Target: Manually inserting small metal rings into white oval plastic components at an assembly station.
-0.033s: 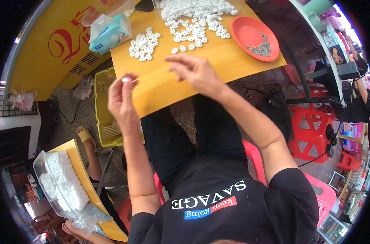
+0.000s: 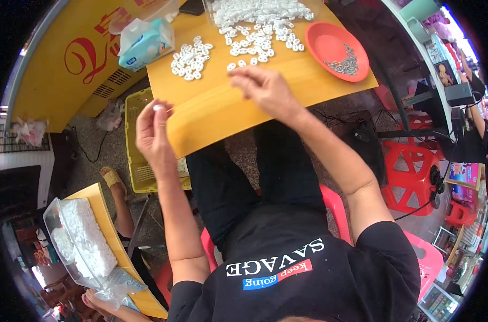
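My left hand [image 2: 155, 134], raised over the table's left front edge, pinches a small white oval plastic piece [image 2: 158, 108] between thumb and fingertips. My right hand [image 2: 268, 94] hovers over the table, its fingers stretched to the left and slightly bent, with nothing visible in them. Just beyond its fingertips, a few white pieces [image 2: 242, 63] lie in a loose row. Behind them spreads a larger heap of the same pieces [image 2: 255, 40], each with small dark holes. A separate cluster of white pieces [image 2: 192, 59] lies farther left.
A red plastic plate [image 2: 322, 45] of small metal pins [image 2: 347, 65] stands at the table's right. Back left is a tissue pack [image 2: 146, 45]. A yellow crate [image 2: 142, 180] is beside the table. Another person's hands [image 2: 96, 300] show lower left, near a clear bin [image 2: 53, 214].
My left hand has shifted slightly left with the white piece in it. The right hand has drawn a little to the right, away from the left one.
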